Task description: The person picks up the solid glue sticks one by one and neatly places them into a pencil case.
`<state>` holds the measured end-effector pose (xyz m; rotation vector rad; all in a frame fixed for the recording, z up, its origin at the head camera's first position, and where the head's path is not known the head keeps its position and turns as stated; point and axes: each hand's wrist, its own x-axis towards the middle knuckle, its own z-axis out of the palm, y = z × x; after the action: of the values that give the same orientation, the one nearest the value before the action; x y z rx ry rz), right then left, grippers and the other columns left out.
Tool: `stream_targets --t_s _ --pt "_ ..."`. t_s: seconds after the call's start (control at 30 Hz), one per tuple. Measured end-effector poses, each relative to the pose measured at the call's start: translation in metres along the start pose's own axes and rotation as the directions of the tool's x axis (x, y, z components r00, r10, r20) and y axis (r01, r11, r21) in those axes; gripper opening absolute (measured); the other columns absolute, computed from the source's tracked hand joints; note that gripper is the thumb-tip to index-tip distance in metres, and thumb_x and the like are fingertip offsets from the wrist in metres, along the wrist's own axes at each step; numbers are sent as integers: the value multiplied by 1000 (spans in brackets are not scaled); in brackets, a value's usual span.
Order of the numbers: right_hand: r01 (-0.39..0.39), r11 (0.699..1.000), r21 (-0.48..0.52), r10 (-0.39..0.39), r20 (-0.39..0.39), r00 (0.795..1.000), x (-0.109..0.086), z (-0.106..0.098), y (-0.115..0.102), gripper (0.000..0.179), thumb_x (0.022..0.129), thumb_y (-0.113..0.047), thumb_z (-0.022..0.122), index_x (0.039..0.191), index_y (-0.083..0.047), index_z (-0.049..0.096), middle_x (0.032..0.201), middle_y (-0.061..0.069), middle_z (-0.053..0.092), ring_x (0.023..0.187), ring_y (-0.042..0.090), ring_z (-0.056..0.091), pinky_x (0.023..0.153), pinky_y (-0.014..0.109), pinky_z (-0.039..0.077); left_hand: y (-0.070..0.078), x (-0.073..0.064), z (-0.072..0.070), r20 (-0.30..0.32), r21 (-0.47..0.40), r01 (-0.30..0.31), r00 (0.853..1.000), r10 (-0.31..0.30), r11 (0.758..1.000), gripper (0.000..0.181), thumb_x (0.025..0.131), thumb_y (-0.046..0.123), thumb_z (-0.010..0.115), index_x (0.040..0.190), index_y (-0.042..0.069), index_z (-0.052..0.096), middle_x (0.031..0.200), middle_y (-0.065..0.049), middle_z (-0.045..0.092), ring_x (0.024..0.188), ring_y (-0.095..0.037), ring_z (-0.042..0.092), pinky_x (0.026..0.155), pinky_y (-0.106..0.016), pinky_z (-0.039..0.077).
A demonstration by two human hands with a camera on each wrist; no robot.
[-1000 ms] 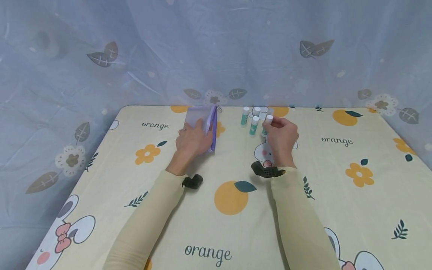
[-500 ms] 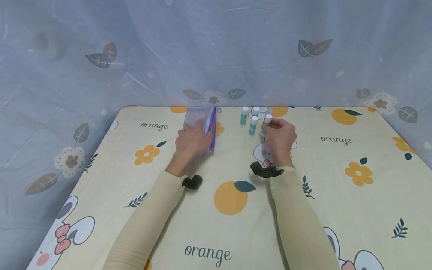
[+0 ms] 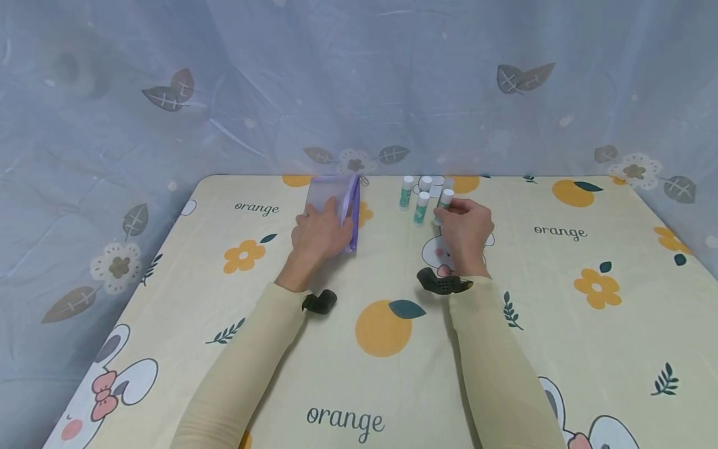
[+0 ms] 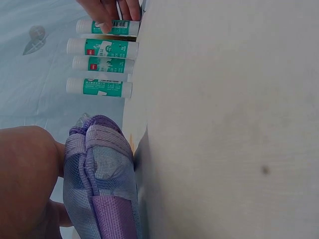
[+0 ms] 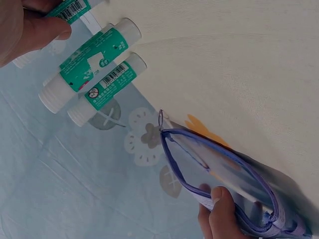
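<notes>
On the left, a purple-edged mesh zipper pouch (image 3: 331,187) stands near the table's far edge, held by my left hand (image 3: 321,234). Its mouth gapes, and the thumb (image 5: 223,206) of that hand is at the rim in the right wrist view, fingers showing through the mesh. My right hand (image 3: 468,229) pinches a white-capped glue stick (image 3: 446,198) with a green label, upright at the table. Close by on its left stand several more such glue sticks, among them a front one (image 3: 421,209) and a leftmost one (image 3: 406,193).
A cream cloth (image 3: 314,355) printed with oranges, flowers and rabbits covers the table. Behind the far edge hangs a grey-blue curtain (image 3: 359,81). A black wrist camera (image 3: 443,282) is strapped at the right wrist, another camera (image 3: 320,302) at the left.
My right hand has shifted very slightly left at the glue stick. The left hand, the pouch and the other glue sticks stay where they were.
</notes>
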<state>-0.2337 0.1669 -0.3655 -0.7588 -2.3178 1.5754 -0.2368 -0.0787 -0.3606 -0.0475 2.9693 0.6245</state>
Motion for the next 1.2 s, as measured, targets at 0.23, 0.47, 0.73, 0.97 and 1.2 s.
stream_targets --t_s 0.23,0.47,0.73,0.97,1.2 --pt "13 1000 -5 -13 -3 1000 0 1 0 37 100 -20 74 136 -12 72 129 12 76 122 25 67 114 44 47 0 0 0 -7 -6 1 1000 -1 1000 71 106 49 40 169 20 27 155 -36 39 129 -52 51 99 -63 50" --pt "40 999 0 -40 4 999 0 -2 0 37 102 -21 71 138 -12 71 132 11 75 123 24 66 111 42 50 0 0 0 -9 -7 0 1000 0 1000 71 106 49 40 169 20 27 154 -36 40 128 -52 52 97 -62 51" --pt "44 999 20 -44 1 999 -1 -6 -5 36 101 -20 71 136 -12 73 132 11 75 122 23 64 108 41 51 2 -1 -2 -7 -7 -2 1000 2 1000 70 106 49 41 169 20 26 154 -36 40 128 -52 51 98 -62 51" --pt "15 1000 25 -15 10 1000 0 -6 -6 38 102 -23 71 139 -14 71 136 10 73 126 24 62 112 42 49 2 0 0 -8 -1 -5 1000 5 1000 71 107 49 40 169 20 26 157 -36 38 130 -53 51 99 -63 51" --pt "7 1000 29 -7 4 1000 2 -6 -8 38 100 -22 72 137 -15 73 134 10 74 124 23 61 109 42 48 0 -1 1 -11 2 -4 1000 4 1000 71 106 50 40 169 20 26 156 -37 39 129 -53 52 98 -63 52"
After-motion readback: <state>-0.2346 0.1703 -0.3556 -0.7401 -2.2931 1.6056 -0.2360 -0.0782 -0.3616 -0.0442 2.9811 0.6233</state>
